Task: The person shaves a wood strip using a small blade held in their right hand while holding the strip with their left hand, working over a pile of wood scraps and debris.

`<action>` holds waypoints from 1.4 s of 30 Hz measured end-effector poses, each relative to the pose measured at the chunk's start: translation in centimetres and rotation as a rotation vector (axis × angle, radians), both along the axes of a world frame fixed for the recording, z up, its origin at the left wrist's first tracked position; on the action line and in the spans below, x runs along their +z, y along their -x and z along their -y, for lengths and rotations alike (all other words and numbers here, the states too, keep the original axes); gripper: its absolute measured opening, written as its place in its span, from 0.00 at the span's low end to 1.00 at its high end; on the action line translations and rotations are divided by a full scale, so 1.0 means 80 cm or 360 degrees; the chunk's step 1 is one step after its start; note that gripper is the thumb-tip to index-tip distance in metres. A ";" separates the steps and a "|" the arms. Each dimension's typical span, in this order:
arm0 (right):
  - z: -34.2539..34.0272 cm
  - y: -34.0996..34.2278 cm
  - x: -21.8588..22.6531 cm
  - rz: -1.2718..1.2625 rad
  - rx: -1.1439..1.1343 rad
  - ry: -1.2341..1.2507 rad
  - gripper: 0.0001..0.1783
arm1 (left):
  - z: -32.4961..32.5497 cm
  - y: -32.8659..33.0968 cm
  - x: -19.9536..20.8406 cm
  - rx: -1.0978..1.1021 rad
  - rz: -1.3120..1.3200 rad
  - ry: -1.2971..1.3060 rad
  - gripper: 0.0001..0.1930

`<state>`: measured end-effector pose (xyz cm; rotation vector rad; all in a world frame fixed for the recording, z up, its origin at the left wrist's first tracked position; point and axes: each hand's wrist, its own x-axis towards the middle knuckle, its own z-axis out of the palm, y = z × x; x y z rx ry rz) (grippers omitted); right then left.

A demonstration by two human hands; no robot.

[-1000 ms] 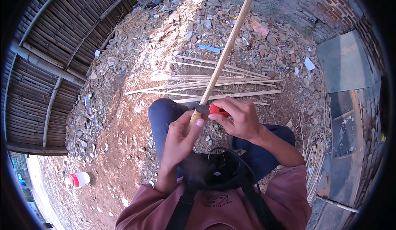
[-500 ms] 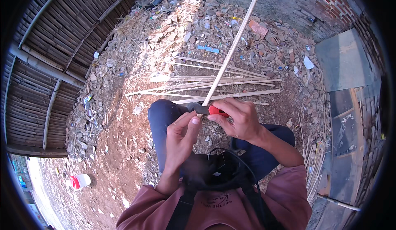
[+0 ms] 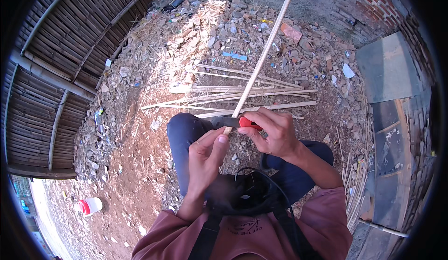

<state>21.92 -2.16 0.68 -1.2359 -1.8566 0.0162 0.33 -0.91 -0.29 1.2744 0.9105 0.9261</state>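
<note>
Left hand [image 3: 205, 151] pinches the near end of a pale stick [image 3: 264, 64], thumb against fingers; the stick's long axis slants away from the body, up and to the right, over loose strips [image 3: 219, 89] on the ground [image 3: 135, 159]. Knife [image 3: 249, 123] blade crosses it just past the left fingertips. Right hand [image 3: 276, 133] grips the red handle, just right of the stick; left is nearer.

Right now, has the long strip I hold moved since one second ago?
Yes. The upper part of the long strip lies farther right, appearing nearer the reddish slab.
</note>
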 end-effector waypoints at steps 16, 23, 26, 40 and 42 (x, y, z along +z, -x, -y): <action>-0.003 0.000 0.000 0.0078 -0.0047 -0.0066 0.15 | 0.002 0.005 0.004 0.0020 -0.0060 -0.0062 0.17; -0.004 -0.004 0.007 0.0074 -0.0047 -0.0064 0.16 | 0.001 0.005 0.007 0.0011 -0.0090 0.0047 0.16; -0.007 -0.011 0.008 -0.0014 -0.0107 -0.0029 0.15 | 0.001 0.006 0.006 0.0000 -0.0127 -0.0005 0.17; -0.030 -0.057 0.012 -0.0156 -0.0144 -0.0002 0.13 | 0.015 0.025 -0.022 -0.0010 -0.0233 -0.0123 0.17; -0.032 -0.057 0.012 -0.0200 -0.0154 0.0027 0.13 | 0.017 0.030 -0.025 -0.0003 -0.0250 -0.0147 0.17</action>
